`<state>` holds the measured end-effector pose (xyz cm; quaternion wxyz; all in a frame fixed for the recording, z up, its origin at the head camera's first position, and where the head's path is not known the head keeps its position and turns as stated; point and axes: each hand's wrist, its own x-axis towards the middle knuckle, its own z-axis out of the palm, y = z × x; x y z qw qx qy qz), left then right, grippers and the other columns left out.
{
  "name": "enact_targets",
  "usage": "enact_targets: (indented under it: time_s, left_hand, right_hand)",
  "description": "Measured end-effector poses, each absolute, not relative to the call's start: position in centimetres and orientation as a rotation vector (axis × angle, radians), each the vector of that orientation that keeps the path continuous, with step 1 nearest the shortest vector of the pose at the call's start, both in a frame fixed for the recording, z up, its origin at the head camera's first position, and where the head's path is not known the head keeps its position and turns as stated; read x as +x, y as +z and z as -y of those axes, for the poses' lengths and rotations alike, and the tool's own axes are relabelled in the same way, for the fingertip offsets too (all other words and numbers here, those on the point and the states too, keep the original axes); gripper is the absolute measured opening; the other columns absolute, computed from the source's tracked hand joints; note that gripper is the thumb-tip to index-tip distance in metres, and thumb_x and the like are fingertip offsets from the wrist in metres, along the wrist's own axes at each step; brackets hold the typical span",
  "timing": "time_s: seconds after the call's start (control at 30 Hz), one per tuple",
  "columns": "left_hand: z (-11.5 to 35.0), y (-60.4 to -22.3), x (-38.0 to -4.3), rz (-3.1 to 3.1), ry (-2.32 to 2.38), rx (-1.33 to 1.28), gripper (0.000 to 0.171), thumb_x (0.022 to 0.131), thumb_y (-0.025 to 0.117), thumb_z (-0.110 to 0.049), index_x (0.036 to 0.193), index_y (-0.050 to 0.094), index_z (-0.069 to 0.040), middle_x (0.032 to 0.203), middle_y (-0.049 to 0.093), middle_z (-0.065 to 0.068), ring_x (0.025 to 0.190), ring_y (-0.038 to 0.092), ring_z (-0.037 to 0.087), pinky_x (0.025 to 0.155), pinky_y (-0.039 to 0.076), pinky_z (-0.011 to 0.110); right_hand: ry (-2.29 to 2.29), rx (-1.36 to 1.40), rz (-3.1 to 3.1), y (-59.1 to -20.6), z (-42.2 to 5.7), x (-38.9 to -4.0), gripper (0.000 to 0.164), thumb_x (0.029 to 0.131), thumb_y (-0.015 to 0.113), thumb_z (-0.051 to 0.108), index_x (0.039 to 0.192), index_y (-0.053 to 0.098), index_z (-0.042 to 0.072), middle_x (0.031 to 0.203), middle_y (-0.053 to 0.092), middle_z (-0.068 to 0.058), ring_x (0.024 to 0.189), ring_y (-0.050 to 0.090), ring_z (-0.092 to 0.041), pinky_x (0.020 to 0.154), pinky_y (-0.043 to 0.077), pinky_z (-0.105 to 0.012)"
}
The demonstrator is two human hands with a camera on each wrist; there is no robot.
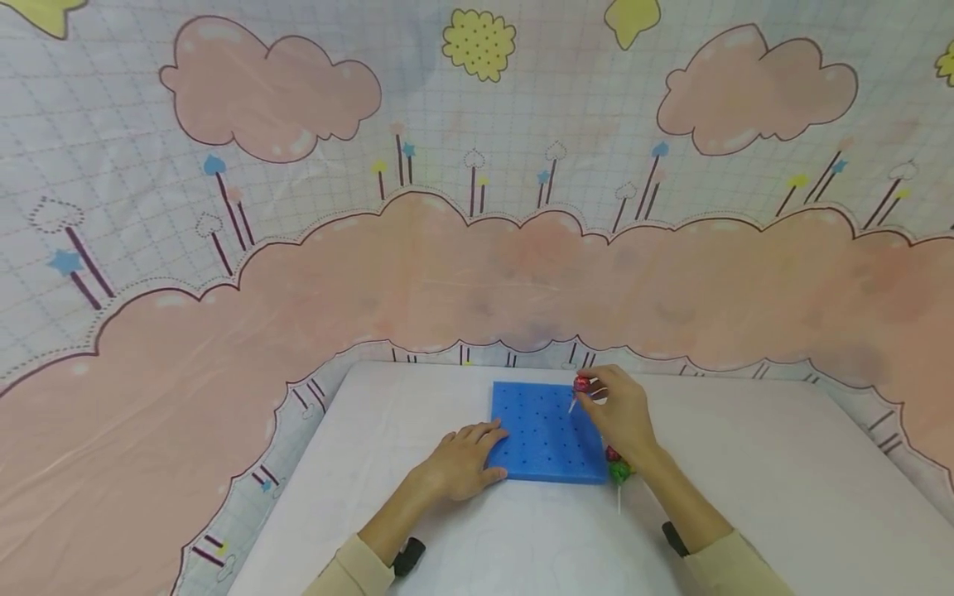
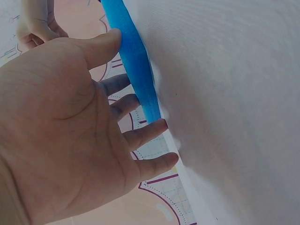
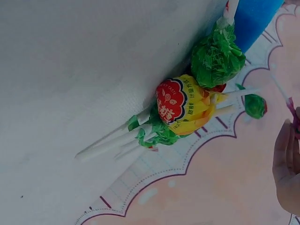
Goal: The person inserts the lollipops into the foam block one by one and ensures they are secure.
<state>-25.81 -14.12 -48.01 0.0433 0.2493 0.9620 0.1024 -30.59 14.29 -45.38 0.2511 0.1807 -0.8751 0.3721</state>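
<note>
A blue board [image 1: 540, 430] with rows of small holes lies flat on the white table. My left hand [image 1: 464, 463] rests at its left edge with fingers extended; in the left wrist view the thumb [image 2: 105, 47] touches the board's side. Over the board's far right part, my right hand [image 1: 622, 414] pinches a red-wrapped lollipop [image 1: 581, 383] by its head. Its white stick points down at the holes. Beside the board's near right corner lie several lollipops, among them a green one [image 1: 619, 472] and a yellow one with a red label [image 3: 183, 105].
The white table [image 1: 402, 397] stretches out on both sides of the board. Behind it hangs a cloth [image 1: 522, 281] printed with clouds and stars, which also shows past the table's sides. A dark band piece [image 1: 408, 558] sits at my left wrist.
</note>
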Motion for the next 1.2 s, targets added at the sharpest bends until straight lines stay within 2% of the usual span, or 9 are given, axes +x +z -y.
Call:
enact_targets:
  time_s: [0.47,1.2]
  left_hand:
    - [14.2,-48.3,-25.8,-2.945,0.312,0.77,0.065,0.105,0.059,-0.048,0.16,0.042,-0.017,0.169,0.034,0.007,0.151,0.038,0.034,0.119,0.036,0.058]
    - [14.1,-48.5,-26.1,-2.955,0.294,0.763,0.065,0.105,0.059,-0.048,0.16,0.042,-0.018,0.168,0.034,0.007,0.151,0.038,0.034,0.119,0.036,0.058]
  right_hand:
    - [0.924,0.512,2.378,-45.8,-13.3,-31.9,0.033,0.087,0.085,0.003,0.117,0.074,0.005,0.104,0.071,-0.009,0.091,0.07,-0.025,0.079,0.063,-0.043]
    - [0.857,0.447,2.474,-46.4,-12.9,-33.5,0.033,0.088,0.085,0.009,0.12,0.075,0.008,0.103,0.072,-0.009,0.094,0.066,-0.026,0.077,0.059,-0.039]
